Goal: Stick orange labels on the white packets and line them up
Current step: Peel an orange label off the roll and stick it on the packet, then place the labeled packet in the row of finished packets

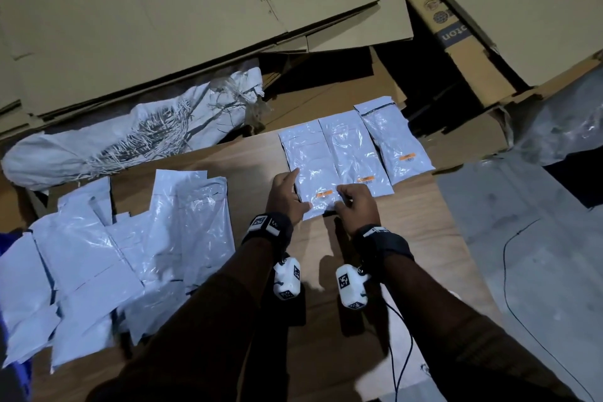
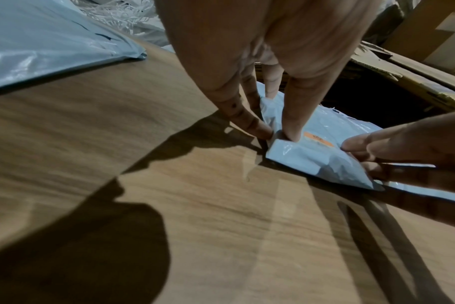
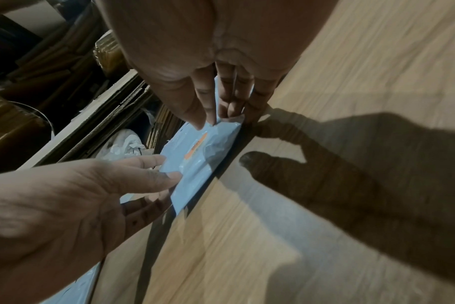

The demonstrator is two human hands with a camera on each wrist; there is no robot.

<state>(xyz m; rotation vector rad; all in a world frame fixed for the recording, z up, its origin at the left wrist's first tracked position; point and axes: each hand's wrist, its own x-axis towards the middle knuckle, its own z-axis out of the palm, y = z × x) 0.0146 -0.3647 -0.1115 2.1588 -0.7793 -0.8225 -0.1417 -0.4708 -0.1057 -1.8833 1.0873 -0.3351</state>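
Three white packets lie side by side at the far right of the wooden table (image 1: 225, 170), each with an orange label. My hands hold the leftmost packet (image 1: 313, 166) (image 2: 325, 162) (image 3: 203, 164), whose label (image 1: 324, 193) (image 2: 318, 139) (image 3: 196, 147) sits near its close end. My left hand (image 1: 287, 196) (image 2: 275, 135) (image 3: 156, 174) pinches the near left corner, thumb on top. My right hand (image 1: 355, 202) (image 2: 377, 156) (image 3: 221, 119) pinches the near right corner. The middle packet (image 1: 352, 153) and the right packet (image 1: 391, 137) lie untouched.
A loose pile of white packets (image 1: 114, 254) without visible labels covers the table's left side. Behind the table lie a frayed woven sack (image 1: 130, 140) and flattened cardboard (image 1: 163, 10). The table's right edge is beside the row; a thin cable (image 1: 509, 271) runs there.
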